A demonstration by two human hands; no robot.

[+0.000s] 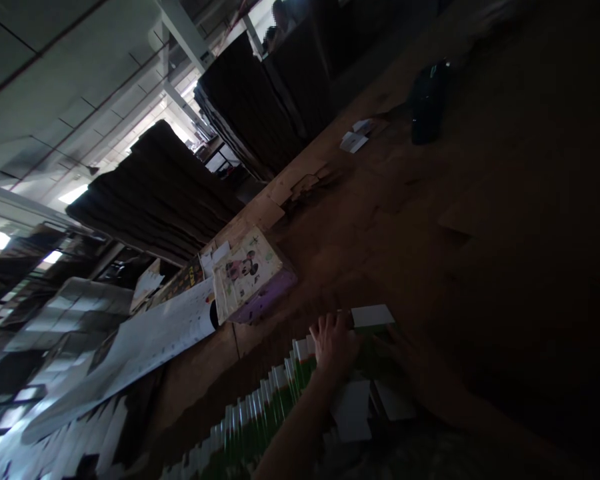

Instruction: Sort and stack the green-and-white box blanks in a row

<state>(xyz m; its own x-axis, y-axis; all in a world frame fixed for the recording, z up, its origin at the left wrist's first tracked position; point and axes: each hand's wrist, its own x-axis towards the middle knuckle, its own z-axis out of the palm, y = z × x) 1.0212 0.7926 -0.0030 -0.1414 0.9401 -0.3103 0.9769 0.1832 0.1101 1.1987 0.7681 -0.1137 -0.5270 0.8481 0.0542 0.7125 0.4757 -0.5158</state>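
Carton [371,337], green w/ white end, lies betw. both hands: 3 o'clock of L hand [336,343], 9 o'clock of R hand [405,357]. Long axis seems 12-to-6, tho shadow hides much. L fingers bent, R fingers reach over its 3 o'clock side; can't tell if either hand grips. Both abt. equally near. Row of green-white cartons [260,407] runs from L hand twd 7; white card [354,410] at 6. Brown table [340,227], dim; mouse-print box [250,270] at 10, dark stacks [155,193] beyond, same way.
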